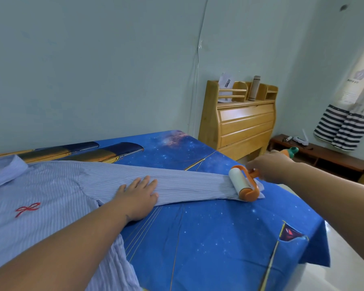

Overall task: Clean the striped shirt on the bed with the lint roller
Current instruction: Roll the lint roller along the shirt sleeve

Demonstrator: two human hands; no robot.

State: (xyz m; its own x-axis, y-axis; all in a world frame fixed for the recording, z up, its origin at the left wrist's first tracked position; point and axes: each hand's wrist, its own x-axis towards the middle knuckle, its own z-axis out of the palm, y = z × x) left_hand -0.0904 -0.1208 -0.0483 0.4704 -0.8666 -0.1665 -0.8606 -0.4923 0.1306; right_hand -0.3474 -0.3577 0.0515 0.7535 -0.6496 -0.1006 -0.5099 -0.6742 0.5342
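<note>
We are pressing our left hand (138, 197) flat, fingers straight, on the blue-and-white striped cotton shirt (51, 192); our right hand (268, 168) is gripping the orange-framed white lint roller (241, 182) resting at the cuff.

Blue starry bed (219, 238), striped shirt (51, 192) spread flat on it.

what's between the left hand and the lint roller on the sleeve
Only bare striped sleeve lies between the left hand and the lint roller, in the head view.
</note>
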